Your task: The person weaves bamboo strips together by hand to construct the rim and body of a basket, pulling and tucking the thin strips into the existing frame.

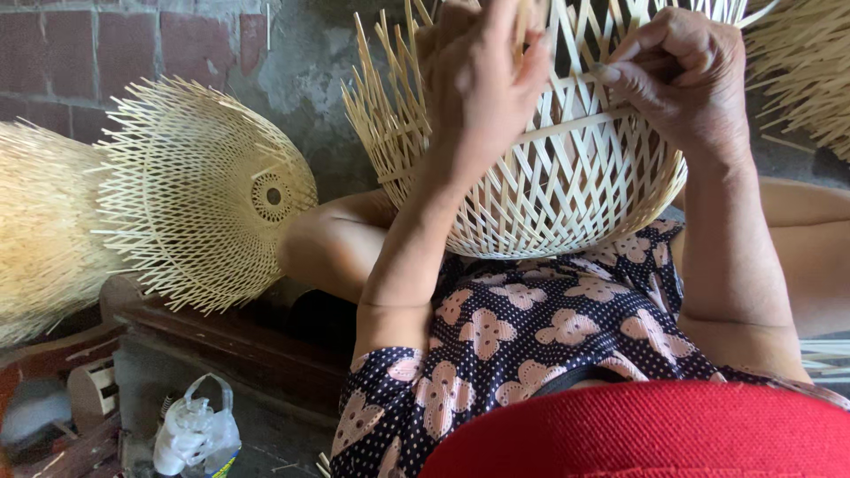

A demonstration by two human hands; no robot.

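Left hand: my left hand (482,75) grips the near wall of the bamboo basket (567,190), fingers curled over the woven strips and closed on them, the wrist bent up from my forearm.
Right hand: my right hand (682,80) is closed narrow, thumb and fingertips (611,73) pinching a thin bamboo strip (575,127) at the basket's right side, where it runs level across the lattice.
Basket: I hold it up in front of me above my lap, tilted so its rounded bottom faces down toward my dress; the weave is an open diagonal lattice, tighter near the base, and loose strip ends (385,88) fan out unwoven on the left edge.
Dress: my dark dotted dress with pale flower shapes (531,336) lies right under the basket.
Red brim: a red woven edge (655,434) fills the lower right of my view.
Finished pieces: another woven bamboo piece (204,190), domed with a small round centre and spiky ends, leans at my left, just beside a pale bundle of bamboo (35,230).
More strips: a sheaf of bamboo strips (806,62) sits at the upper right, beyond my right hand.
Floor: a tied plastic bag (195,434) lies on the ground at lower left, well apart from my hands.
Wall: a brick wall (106,49) stands behind the leaning piece.
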